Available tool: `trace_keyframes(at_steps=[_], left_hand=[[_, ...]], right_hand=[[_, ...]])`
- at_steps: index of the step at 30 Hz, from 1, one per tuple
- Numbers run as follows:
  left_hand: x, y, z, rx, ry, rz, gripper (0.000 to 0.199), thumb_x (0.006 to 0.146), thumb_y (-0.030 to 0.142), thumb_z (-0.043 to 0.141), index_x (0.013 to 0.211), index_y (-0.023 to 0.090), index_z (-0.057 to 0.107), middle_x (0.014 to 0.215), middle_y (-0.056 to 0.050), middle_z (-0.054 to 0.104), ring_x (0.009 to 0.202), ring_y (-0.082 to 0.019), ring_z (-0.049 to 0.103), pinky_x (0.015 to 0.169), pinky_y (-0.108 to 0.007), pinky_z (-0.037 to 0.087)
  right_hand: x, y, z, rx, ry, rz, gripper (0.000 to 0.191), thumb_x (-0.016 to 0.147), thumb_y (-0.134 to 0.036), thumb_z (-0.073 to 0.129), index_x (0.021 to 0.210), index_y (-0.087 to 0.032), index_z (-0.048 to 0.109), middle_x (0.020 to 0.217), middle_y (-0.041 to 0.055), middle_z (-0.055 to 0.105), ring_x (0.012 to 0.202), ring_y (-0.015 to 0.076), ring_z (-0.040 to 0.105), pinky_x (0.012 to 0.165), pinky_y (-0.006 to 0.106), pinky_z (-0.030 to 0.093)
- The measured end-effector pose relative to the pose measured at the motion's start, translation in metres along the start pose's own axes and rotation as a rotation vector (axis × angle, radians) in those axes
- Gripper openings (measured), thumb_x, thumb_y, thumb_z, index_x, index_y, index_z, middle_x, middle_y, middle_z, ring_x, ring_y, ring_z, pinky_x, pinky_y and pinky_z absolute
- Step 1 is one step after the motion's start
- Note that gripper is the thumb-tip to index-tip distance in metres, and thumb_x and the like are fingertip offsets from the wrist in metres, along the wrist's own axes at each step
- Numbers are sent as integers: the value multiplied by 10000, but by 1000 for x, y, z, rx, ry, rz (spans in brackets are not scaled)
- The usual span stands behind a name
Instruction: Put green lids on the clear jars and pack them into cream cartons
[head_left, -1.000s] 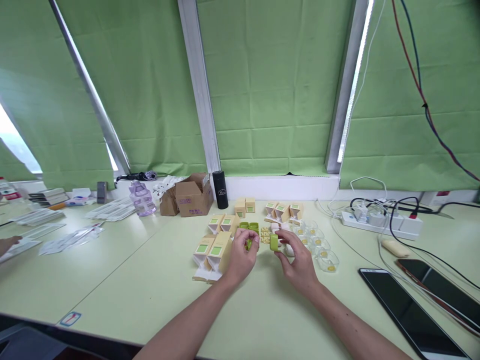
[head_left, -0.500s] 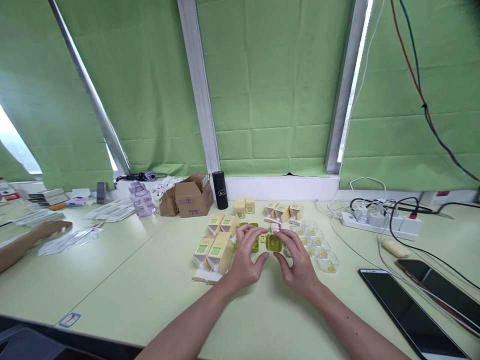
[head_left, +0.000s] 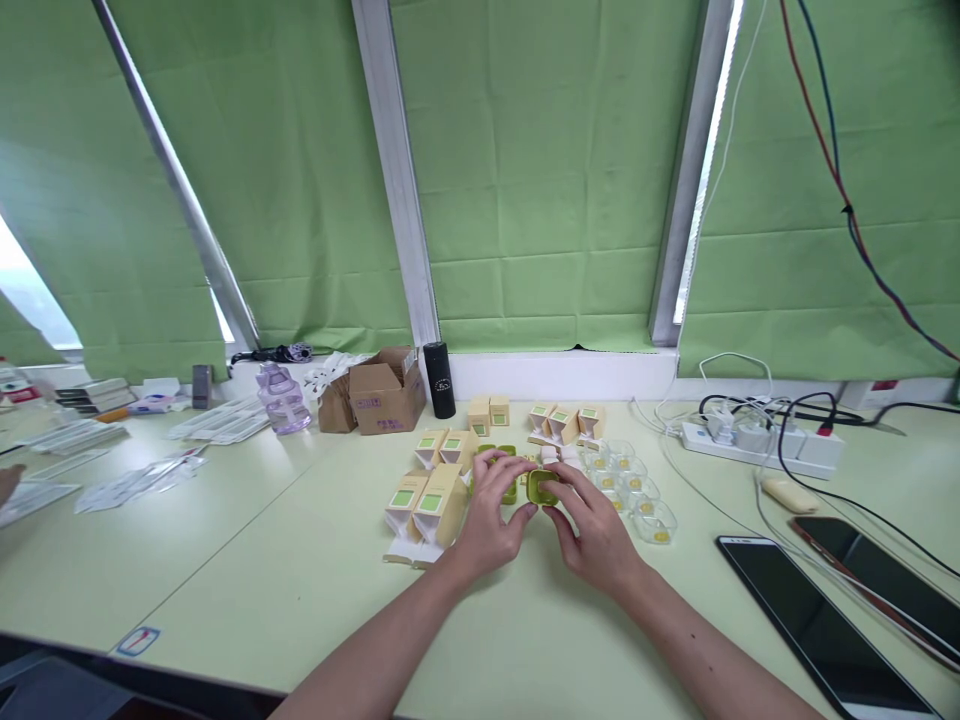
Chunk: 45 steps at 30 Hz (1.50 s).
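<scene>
Pale table (head_left: 247, 590) in front of closed green blinds (head_left: 540, 180), seen from above a person's two bare forearms, both reaching in from the bottom edge. Near the middle, just above the tabletop, a small green container (head_left: 542, 488) with rounded corners, open side towards the camera, held between both hands. Left hand (head_left: 489, 515) curved into a partly open C, thumb and forefinger pinching the container's left side from below and above. Right hand (head_left: 598, 525) half closed around the right side, thumb at the lower edge, one finger at the upper edge, another over the opening; depth of that finger inside hard to tell. Behind the left hand and partly hidden by it, more green containers (head_left: 507, 451). Beside the left hand, cream cartons (head_left: 439, 500) with green squares and open white flaps, in two pairs, one behind the other. Farther back, closed cream boxes (head_left: 490, 414) and, to their right, three more open cartons (head_left: 565, 425). Just behind the right hand, small white pieces (head_left: 559, 454), partly covered; to their right, a cluster of clear plastic cups (head_left: 655, 522) with yellow at the bottom. Along the back, from left to right: a purple bottle (head_left: 283, 398), an open cardboard box (head_left: 388, 395), a black cylinder (head_left: 439, 380) standing upright and a white power strip (head_left: 765, 448) crowded with plugs. At near right, two dark-screened phones (head_left: 817, 620) lying flat. At the far left edge, part of another person's hand (head_left: 9, 483) beside flat white packets (head_left: 142, 480).
</scene>
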<state>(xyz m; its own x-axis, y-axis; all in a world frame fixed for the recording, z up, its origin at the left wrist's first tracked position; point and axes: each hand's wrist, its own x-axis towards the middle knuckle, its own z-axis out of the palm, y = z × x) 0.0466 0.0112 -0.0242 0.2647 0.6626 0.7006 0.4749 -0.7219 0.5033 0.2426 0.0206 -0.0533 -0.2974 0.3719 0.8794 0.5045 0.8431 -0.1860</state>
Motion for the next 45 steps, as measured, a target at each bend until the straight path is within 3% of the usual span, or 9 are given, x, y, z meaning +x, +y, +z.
trace_keyframes(at_steps=[11,45], left_hand=[[-1,1,0,5,46,35,405,913,201,709,1313,258,679,1251,-120,687,1281,-346,462,1092,-600,441],[-2,-4,2,-13,66,10,399,918,248,729,1316,255,699,1231,-127,700,1245,-341,482,1068,-594,463]], right_hand=[[-1,1,2,-29,-11,-29,391,1009,-82,499,1366,-219,581,1387,204,613,1286,332,645,948,498,644],[-3,6,6,46,5,-32,405,1021,-88,492,1362,-259,628,1428,172,615,1323,326,636,966,490,645]])
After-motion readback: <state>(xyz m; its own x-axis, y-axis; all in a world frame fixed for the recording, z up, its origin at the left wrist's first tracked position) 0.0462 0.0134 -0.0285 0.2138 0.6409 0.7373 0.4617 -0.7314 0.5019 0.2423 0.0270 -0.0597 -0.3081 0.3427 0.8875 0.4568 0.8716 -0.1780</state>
